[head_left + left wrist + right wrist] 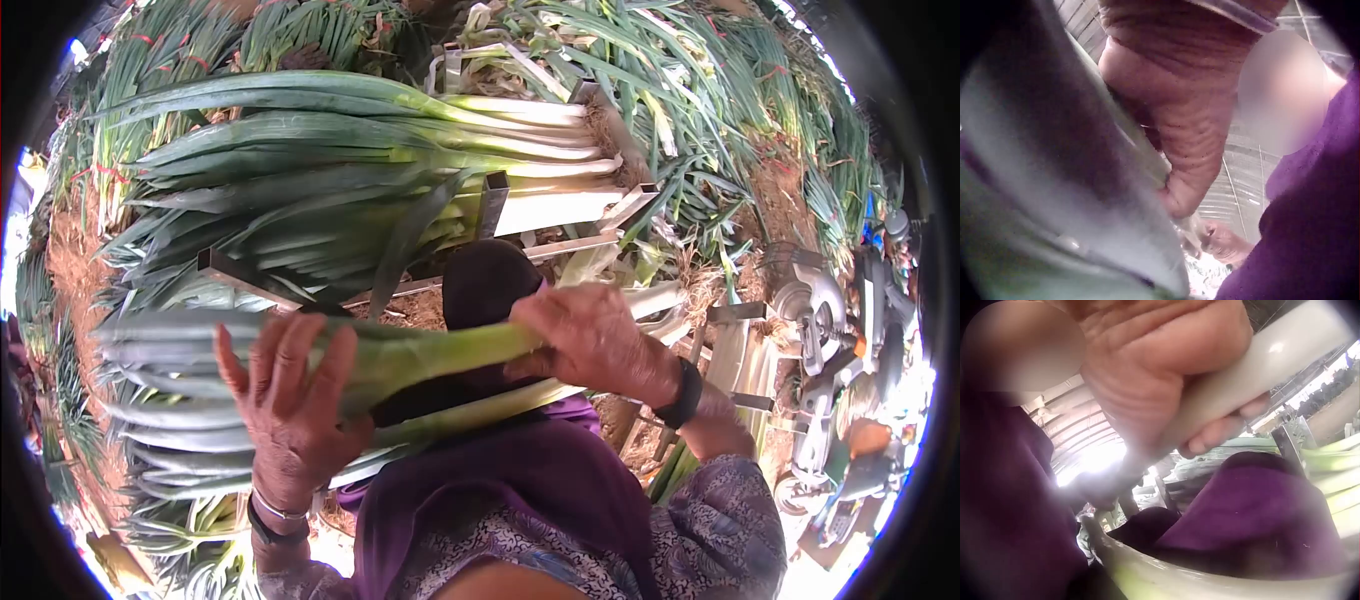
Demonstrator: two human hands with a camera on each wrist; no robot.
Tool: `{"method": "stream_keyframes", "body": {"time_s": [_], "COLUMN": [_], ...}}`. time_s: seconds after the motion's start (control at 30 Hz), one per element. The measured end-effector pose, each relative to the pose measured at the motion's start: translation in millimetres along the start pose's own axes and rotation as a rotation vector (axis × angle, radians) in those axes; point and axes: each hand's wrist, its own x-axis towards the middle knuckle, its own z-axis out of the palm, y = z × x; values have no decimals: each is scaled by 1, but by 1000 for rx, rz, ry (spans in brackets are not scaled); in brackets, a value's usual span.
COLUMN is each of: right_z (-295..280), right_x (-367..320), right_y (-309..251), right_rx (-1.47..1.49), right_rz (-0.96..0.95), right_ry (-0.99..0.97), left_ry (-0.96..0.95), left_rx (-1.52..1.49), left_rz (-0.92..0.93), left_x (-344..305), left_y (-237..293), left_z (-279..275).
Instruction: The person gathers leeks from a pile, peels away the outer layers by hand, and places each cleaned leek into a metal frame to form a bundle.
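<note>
My right hand [595, 335] grips a leek [470, 345] near its pale root end. In the right wrist view the fingers curl round its white stem [1272, 365]. Spread fairly straight, the fingers of my left hand [290, 400] lie across the green leaves [165, 345]. In the left wrist view the thumb of the left hand [1191, 150] bends toward a broad leaf [1054, 150]. Below the gripped leek, another leek [480, 415] lies over my lap, its leaves reaching left with several others.
Stacked leeks [400, 140] lie in a rack of square metal bars [495, 205] ahead. Loose leaves and trimmings [640, 70] are heaped at the back right. Tied bundles [150, 50] stand around. Metal equipment [810, 300] stands on the right.
</note>
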Motion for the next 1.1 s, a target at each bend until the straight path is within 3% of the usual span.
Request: {"method": "stream_keyframes", "body": {"time_s": [0.13,0.27,0.53,0.67,0.8,0.9,0.97,1.03,1.1], "right_z": [-3,-12,26,12,-7,-16,-17,-5,21], "right_x": [17,19,-8,-6,16,48,76,102,117], "right_y": [16,28,40,29,42,70,99,134,162], "right_rx": [65,123,181,85,130,128,117,62,-13], "right_rz": [-19,-8,54,18,-42,12,100,137,247], "right_ry": [133,-14,-168,-224,-108,51,68,102,10], "left_ry": [135,159,-85,-409,-494,-385,-213,-310,-459], "left_rx": [202,209,67,15,-251,-180,-209,-164,-25], "left_rz": [-63,-49,12,27,171,144,171,140,112], "left_x": [5,2,-13,-31,-27,6,40,79,104], "left_y": [-24,-36,-14,2,-16,-39,-53,-51,-45], "left_z": [5,20,23,21,-8,-15,2,21,70]}}
